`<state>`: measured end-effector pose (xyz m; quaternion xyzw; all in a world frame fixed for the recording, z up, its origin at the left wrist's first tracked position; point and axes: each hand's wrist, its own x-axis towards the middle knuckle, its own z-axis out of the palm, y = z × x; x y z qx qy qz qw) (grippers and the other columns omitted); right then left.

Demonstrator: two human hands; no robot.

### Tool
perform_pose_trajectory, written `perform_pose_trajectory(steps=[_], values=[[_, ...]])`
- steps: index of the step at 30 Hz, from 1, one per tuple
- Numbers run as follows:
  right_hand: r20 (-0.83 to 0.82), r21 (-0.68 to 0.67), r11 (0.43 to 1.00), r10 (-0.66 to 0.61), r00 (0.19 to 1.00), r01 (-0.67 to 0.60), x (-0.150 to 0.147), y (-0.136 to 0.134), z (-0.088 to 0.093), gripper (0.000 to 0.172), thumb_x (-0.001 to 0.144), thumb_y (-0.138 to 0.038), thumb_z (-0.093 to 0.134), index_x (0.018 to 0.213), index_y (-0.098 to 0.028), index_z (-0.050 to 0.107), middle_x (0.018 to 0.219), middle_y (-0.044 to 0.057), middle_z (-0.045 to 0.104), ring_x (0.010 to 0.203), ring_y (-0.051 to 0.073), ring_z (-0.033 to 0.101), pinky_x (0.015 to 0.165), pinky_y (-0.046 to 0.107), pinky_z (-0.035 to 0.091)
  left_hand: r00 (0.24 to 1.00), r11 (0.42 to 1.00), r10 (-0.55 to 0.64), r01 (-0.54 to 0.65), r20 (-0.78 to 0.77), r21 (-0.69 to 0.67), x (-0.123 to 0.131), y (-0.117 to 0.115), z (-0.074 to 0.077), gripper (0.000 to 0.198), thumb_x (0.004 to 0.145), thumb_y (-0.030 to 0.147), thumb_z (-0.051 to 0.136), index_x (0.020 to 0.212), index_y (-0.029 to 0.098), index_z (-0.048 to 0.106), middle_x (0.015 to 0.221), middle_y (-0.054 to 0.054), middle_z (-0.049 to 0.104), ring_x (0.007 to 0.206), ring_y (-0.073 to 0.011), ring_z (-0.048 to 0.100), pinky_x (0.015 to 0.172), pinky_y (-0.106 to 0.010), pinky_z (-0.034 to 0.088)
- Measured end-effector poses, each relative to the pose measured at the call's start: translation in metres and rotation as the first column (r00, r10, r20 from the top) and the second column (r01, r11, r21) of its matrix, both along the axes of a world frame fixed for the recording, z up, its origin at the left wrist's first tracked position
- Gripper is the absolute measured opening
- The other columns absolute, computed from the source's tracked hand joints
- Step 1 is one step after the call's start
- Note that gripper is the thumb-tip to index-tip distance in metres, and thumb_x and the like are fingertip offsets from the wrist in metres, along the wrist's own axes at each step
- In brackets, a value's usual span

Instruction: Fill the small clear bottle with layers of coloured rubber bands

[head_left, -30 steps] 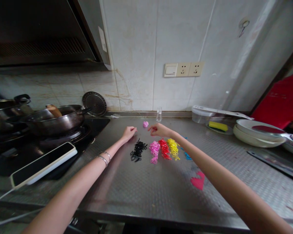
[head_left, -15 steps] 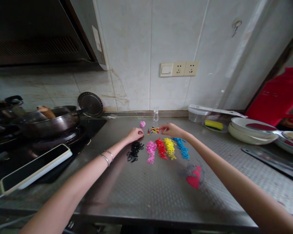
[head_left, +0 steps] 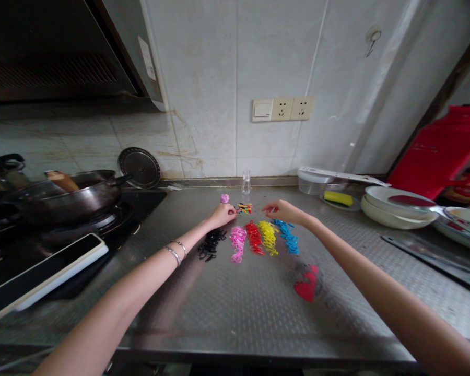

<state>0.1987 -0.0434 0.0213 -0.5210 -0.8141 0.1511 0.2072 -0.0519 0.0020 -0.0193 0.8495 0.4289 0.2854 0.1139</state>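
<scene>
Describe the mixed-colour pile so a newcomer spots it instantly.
On the metal counter, find the row of five single-colour piles. Just beyond it, toward the wall, between the left hand and right hand, lies the small mixed pile; unlike its neighbours, it combines several colours.

range hood [head_left: 55,57] cut off, top left
whether left hand [head_left: 221,214] or right hand [head_left: 285,211] pinches anything: too small to tell

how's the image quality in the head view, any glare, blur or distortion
Head view: dim overall, with the hood nearly black, a pale streak on the wall at upper right and soft sheen on the counter; head view: wide-angle stretch, the red jug leaning outward; head view: fine detail soft around left hand, right hand and mixed pile.
</scene>
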Motion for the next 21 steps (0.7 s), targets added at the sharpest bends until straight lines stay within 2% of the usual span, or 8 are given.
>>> perform_pose_trajectory(steps=[6, 11, 14, 17, 21], values=[[-0.003, 0.04, 0.999, -0.027, 1.0, 0.027, 0.011, 0.01, -0.003, 0.025, 0.069, -0.019, 0.053, 0.09, -0.017, 0.067, 0.075, 0.002, 0.066, 0.066, 0.012, 0.057, 0.06, 0.02, 0.042, 0.982, 0.992, -0.089, 0.102, 0.164, -0.07, 0.022, -0.009, 0.007, 0.019, 0.07, 0.021, 0.054, 0.074, 0.01, 0.068, 0.07, -0.007, 0.066, 0.062, -0.0128, 0.053, 0.059, -0.023, 0.038], [0.011, 0.072, 0.993, -0.1, 0.995, 0.099, 0.012, 0.017, -0.004, 0.026, 0.069, -0.019, 0.053, 0.09, -0.016, 0.068, 0.078, 0.003, 0.067, 0.066, 0.012, 0.057, 0.061, 0.02, 0.042, 0.972, 0.977, -0.21, 0.214, 0.105, -0.022, 0.057, -0.022, 0.008, 0.017, 0.068, 0.021, 0.055, 0.072, 0.013, 0.069, 0.065, -0.004, 0.064, 0.059, -0.0119, 0.053, 0.059, -0.022, 0.038], [0.016, 0.099, 0.987, -0.129, 0.991, 0.127, 0.012, 0.022, -0.004, 0.025, 0.068, -0.018, 0.053, 0.088, -0.016, 0.068, 0.079, 0.003, 0.067, 0.068, 0.013, 0.058, 0.064, 0.021, 0.042, 0.973, 0.973, -0.227, 0.228, 0.033, -0.034, 0.072, -0.028, 0.01, 0.017, 0.066, 0.023, 0.058, 0.075, 0.015, 0.07, 0.061, -0.002, 0.063, 0.055, -0.0116, 0.052, 0.056, -0.022, 0.036], [0.029, 0.108, 0.985, -0.136, 0.99, 0.132, 0.013, 0.027, -0.006, 0.025, 0.068, -0.017, 0.053, 0.087, -0.017, 0.069, 0.08, 0.002, 0.068, 0.07, 0.013, 0.058, 0.066, 0.021, 0.043, 0.979, 0.979, -0.198, 0.199, 0.038, -0.038, 0.073, -0.025, 0.01, 0.02, 0.067, 0.026, 0.057, 0.076, 0.014, 0.07, 0.058, -0.002, 0.061, 0.053, -0.0113, 0.05, 0.055, -0.022, 0.035], [0.031, 0.103, 0.987, -0.125, 0.992, 0.121, 0.012, 0.032, -0.012, 0.025, 0.067, -0.016, 0.052, 0.085, -0.017, 0.069, 0.079, 0.002, 0.068, 0.07, 0.013, 0.059, 0.066, 0.02, 0.043, 0.983, 0.991, -0.125, 0.13, 0.138, -0.03, 0.052, -0.002, 0.006, 0.023, 0.072, 0.027, 0.051, 0.074, 0.012, 0.069, 0.063, -0.004, 0.063, 0.057, -0.0122, 0.051, 0.057, -0.023, 0.036]])
